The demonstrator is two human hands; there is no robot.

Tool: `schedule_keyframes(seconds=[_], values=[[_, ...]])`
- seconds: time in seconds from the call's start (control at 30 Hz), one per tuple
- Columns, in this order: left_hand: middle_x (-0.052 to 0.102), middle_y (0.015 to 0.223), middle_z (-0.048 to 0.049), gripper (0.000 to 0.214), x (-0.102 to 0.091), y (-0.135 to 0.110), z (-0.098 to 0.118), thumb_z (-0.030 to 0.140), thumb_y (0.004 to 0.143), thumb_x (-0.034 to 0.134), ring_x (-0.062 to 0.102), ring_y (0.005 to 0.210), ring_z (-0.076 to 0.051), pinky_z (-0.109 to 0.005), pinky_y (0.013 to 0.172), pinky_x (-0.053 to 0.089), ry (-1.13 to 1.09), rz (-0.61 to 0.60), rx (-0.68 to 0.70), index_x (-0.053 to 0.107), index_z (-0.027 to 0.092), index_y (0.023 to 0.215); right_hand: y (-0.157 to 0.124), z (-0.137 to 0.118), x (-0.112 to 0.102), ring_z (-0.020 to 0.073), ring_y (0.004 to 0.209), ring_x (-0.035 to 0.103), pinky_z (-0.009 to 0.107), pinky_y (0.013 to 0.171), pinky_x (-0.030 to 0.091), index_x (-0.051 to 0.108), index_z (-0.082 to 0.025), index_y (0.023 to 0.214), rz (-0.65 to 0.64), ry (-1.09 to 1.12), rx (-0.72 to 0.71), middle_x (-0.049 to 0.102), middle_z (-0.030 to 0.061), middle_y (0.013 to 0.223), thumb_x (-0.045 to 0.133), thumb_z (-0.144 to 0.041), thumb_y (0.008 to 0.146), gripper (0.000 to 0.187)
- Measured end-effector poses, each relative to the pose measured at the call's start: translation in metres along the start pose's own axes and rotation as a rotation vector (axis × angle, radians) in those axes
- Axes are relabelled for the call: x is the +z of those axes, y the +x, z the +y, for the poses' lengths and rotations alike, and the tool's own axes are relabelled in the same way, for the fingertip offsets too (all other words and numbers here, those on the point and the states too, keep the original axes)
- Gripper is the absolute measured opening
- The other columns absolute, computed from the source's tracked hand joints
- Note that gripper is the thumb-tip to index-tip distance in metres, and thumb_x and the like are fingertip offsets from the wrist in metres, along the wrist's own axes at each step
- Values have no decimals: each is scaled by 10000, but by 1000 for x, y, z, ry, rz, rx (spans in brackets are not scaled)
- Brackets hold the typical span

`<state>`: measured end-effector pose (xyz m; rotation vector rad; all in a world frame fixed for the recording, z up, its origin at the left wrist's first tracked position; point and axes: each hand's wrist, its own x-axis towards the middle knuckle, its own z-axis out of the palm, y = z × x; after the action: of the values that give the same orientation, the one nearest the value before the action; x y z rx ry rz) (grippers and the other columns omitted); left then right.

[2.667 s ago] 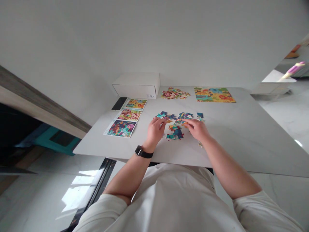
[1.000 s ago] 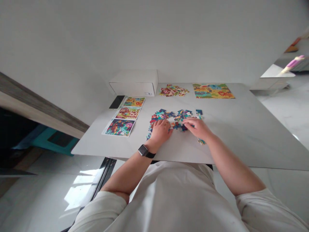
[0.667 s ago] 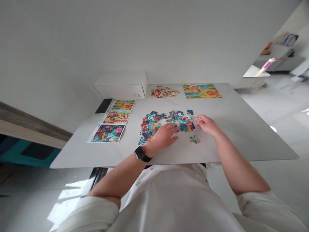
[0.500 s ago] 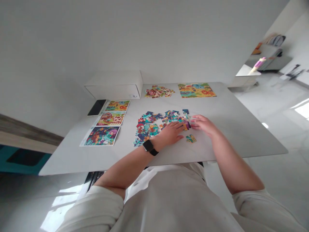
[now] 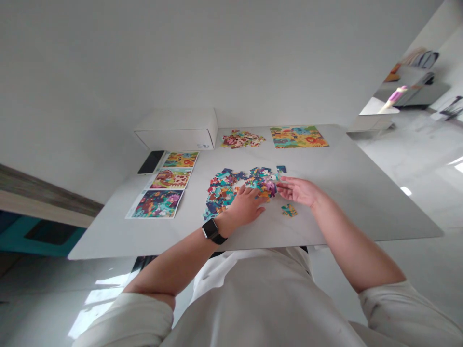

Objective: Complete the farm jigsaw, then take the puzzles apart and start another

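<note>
A heap of loose blue, teal and purple puzzle pieces (image 5: 235, 185) lies in the middle of the grey table (image 5: 343, 202). My left hand (image 5: 248, 206), with a black watch on its wrist, rests flat on the near side of the heap, fingers spread. My right hand (image 5: 298, 190) touches the heap's right edge with its fingers stretched towards the pieces. One small joined piece (image 5: 289, 210) lies apart, just below my right hand. A single blue piece (image 5: 281, 169) sits at the heap's far right.
A white box (image 5: 177, 129) stands at the table's far left, with a black phone (image 5: 151, 162) and three picture cards (image 5: 170, 185) in front of it. A second pile of reddish pieces (image 5: 241, 139) and a finished orange puzzle (image 5: 298, 137) lie at the back.
The loose pieces were pushed together from a spread row into a denser heap. My left hand slid right across them, my right hand drew in from the right. The camera turned left.
</note>
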<state>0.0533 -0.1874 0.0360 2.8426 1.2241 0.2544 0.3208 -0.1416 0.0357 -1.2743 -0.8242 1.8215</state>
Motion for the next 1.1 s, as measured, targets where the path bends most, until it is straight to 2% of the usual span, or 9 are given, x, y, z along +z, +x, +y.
schedule_keyframes(seconds=[0.17, 0.3, 0.4, 0.5, 0.63, 0.77, 0.83, 0.97, 1.1], values=[[657, 1329, -126, 361, -1, -3, -2, 412, 1020, 620, 606, 1194, -327, -527, 1115, 442, -31, -35, 35, 750, 344, 1350, 11, 15, 16, 168, 720, 742, 336, 726, 663, 682, -236, 1107, -8, -354, -109, 805, 39, 929, 809, -275, 872, 270], [648, 1396, -116, 382, 4, -11, -8, 429, 1041, 595, 602, 1265, -317, -524, 1173, 433, -87, -49, 114, 733, 334, 1384, 18, 21, 12, 152, 659, 703, 285, 653, 622, 708, -219, 1105, 89, -590, -209, 764, 6, 804, 794, -232, 845, 274], [567, 1566, -113, 403, 9, -11, -7, 417, 1033, 611, 543, 1403, -329, -531, 1233, 398, -112, -13, 127, 711, 309, 1408, 21, 21, 6, 166, 672, 713, 277, 609, 603, 723, -226, 1071, 144, -697, -287, 771, 30, 838, 741, -373, 926, 207], [490, 1666, -119, 433, 14, -2, -1, 418, 1030, 616, 472, 1510, -331, -523, 1288, 349, -118, 2, 170, 687, 265, 1429, 23, 24, 5, 159, 632, 698, 265, 579, 573, 730, -245, 1081, 94, -791, -383, 775, 18, 820, 727, -510, 940, 301], [532, 1648, -110, 457, 16, 13, 6, 401, 1041, 601, 445, 1559, -294, -503, 1332, 300, -150, -24, 270, 643, 249, 1470, 25, 22, 0, 141, 565, 655, 247, 574, 528, 731, -250, 1096, 146, -950, -416, 741, -36, 692, 763, -333, 883, 231], [599, 1581, -133, 435, 17, 14, -1, 347, 1035, 610, 536, 1490, -290, -501, 1271, 403, -166, 18, 182, 648, 240, 1455, 20, 11, -21, 159, 614, 684, 283, 636, 573, 737, -234, 1100, 244, -912, -308, 775, -6, 785, 711, -234, 874, 227], [631, 1544, -134, 428, 17, 10, -6, 333, 1030, 618, 552, 1475, -289, -492, 1253, 426, -160, 22, 153, 657, 239, 1446, 18, 7, -31, 177, 695, 713, 320, 720, 604, 756, -229, 1077, 301, -941, -318, 792, 28, 875, 696, -229, 883, 203], [610, 1587, -87, 431, 15, -2, -10, 395, 1042, 602, 530, 1496, -302, -522, 1286, 370, -143, -28, 182, 666, 280, 1452, 22, 7, -34, 263, 1002, 728, 440, 1026, 570, 802, -229, 1026, 457, -1279, -589, 777, 106, 1075, 712, -218, 880, 172], [656, 1542, -20, 362, 9, -12, -5, 409, 1055, 582, 567, 1459, -291, -502, 1285, 360, -171, -43, 222, 706, 352, 1391, 40, 11, -15, 313, 1158, 691, 496, 1117, 525, 805, -249, 1148, 371, -1426, -770, 753, 132, 1223, 742, -266, 908, 249]])
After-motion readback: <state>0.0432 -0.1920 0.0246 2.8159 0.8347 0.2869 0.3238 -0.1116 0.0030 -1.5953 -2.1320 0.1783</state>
